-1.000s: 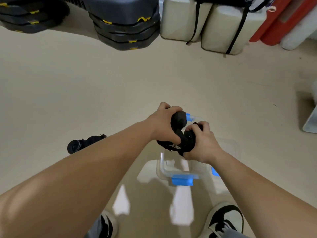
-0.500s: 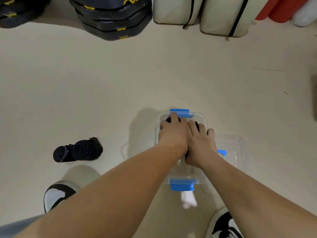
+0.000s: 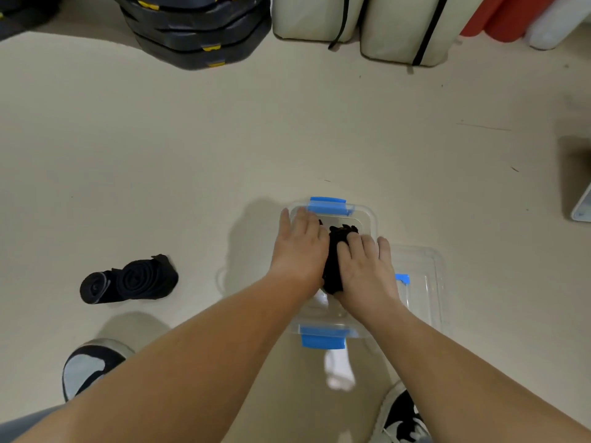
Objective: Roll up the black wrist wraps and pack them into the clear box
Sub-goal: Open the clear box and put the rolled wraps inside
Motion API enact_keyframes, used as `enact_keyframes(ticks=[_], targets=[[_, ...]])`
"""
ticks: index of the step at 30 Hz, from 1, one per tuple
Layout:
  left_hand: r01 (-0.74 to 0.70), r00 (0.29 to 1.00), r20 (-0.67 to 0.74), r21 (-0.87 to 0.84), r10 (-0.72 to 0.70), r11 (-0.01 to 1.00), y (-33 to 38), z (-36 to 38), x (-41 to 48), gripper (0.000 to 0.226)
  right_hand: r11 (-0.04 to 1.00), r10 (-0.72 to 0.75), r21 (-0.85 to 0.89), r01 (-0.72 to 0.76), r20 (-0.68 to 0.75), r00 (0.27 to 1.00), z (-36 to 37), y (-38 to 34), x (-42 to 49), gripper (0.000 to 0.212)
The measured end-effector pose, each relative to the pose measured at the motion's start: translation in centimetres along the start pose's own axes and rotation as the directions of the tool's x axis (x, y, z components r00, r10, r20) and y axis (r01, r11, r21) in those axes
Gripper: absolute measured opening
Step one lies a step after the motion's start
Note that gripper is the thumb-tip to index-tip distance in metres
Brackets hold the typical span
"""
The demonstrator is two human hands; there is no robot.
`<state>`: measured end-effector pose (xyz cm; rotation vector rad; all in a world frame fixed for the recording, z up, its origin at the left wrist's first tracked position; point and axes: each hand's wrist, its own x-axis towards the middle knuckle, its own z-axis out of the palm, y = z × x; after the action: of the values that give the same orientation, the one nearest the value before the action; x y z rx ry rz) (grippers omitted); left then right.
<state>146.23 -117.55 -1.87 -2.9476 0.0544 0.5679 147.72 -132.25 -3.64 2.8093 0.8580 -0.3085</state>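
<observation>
The black fabric wrist wrap bundle lies inside the clear plastic rectangular box on the beige floor. Its long axis runs near to far, in line with the box's two blue latches. The left hand and right hand lie side by side on it, fingers flat and pressing down. Two more rolled black wraps lie well to the left, in a row running left to right, spiral ends upward.

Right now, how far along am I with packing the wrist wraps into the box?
Done: one black wrap bundle sits inside the clear box. In hand: the left hand and right hand press it down with flat fingers. Left: the rolled wraps on the floor, apart from the box, need packing; the lid lies off beside it.
</observation>
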Motion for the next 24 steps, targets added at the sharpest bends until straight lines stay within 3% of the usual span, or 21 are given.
enact_keyframes(ticks=[2, 4, 7, 10, 14, 17, 20, 24], targets=[[-0.025, 1.000, -0.001, -0.077, 0.025, 0.997, -1.1, 0.4, -1.0, 0.079, 0.998, -0.055, -0.002, 0.055, 0.031, 0.998, -1.1, -0.7, -0.6, 0.034], [-0.075, 0.996, 0.028, -0.139, 0.079, 0.987, -2.1, 1.4, -2.1, 0.066, 0.991, -0.119, 0.084, 0.107, 0.150, 0.982, -1.8, -1.8, -1.3, 0.019], [-0.119, 0.993, -0.029, -0.204, 0.115, 0.972, -2.5, 2.9, -2.9, 0.058, 0.970, -0.169, 0.231, 0.079, 0.401, 0.900, -1.8, -2.7, -1.7, 0.025], [-0.169, 0.979, -0.162, -0.299, 0.124, 0.939, -2.2, 3.7, -3.1, 0.043, 0.957, -0.151, 0.291, 0.018, 0.442, 0.884, -1.1, -2.6, -1.4, 0.017], [-0.210, 0.948, -0.289, -0.257, 0.132, 0.943, -2.2, 4.8, -2.5, 0.034, 0.969, -0.113, 0.247, 0.001, 0.437, 0.892, -1.1, -2.7, -1.4, 0.030], [-0.183, 0.953, -0.282, -0.234, 0.114, 0.955, -1.7, 4.4, -2.5, 0.036, 0.978, -0.101, 0.207, 0.012, 0.426, 0.899, -1.0, -3.2, -1.7, 0.032], [-0.186, 0.955, -0.270, -0.230, 0.121, 0.955, -1.7, 4.9, -2.7, 0.038, 0.977, -0.076, 0.209, -0.043, 0.529, 0.845, -2.4, -3.5, -1.0, 0.019], [-0.224, 0.962, -0.216, -0.285, 0.165, 0.932, -3.0, 4.2, -3.5, 0.021, 0.989, -0.071, 0.149, -0.021, 0.582, 0.810, -6.9, -4.4, 1.1, 0.009]])
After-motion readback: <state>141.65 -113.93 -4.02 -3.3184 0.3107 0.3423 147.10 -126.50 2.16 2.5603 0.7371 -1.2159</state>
